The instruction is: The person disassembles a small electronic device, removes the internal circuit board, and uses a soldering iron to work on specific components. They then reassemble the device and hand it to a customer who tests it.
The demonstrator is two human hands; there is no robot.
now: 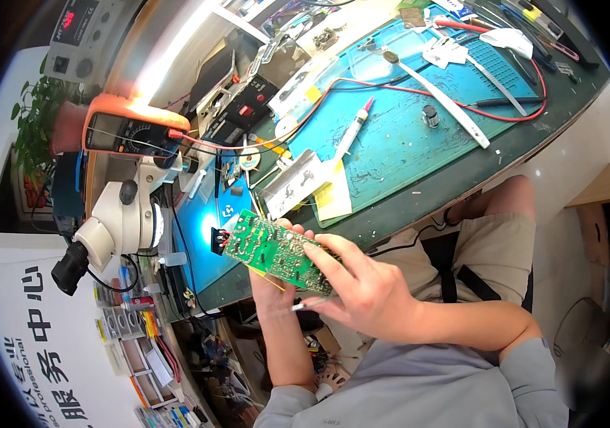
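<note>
A green circuit board (269,251) is held up over my lap at the bench's near edge, its solder side facing up. My left hand (269,291) grips it from beneath, with most of the palm hidden and fingertips showing along the far edge. My right hand (375,294) closes on the board's right end, fingers on top and thumb below. A thin pale, metallic piece (306,304) shows beside the right thumb; its kind cannot be made out. A black connector (217,241) with red wires sits at the board's left end.
Left stand a microscope (116,217) and an orange multimeter (134,128). On the blue mat (390,157) lie a syringe (353,130), a white-handled brush (448,107), a small capacitor-like cylinder (430,115) and red-black test leads. A metal tray (292,184) and yellow paper (333,196) lie beyond the board.
</note>
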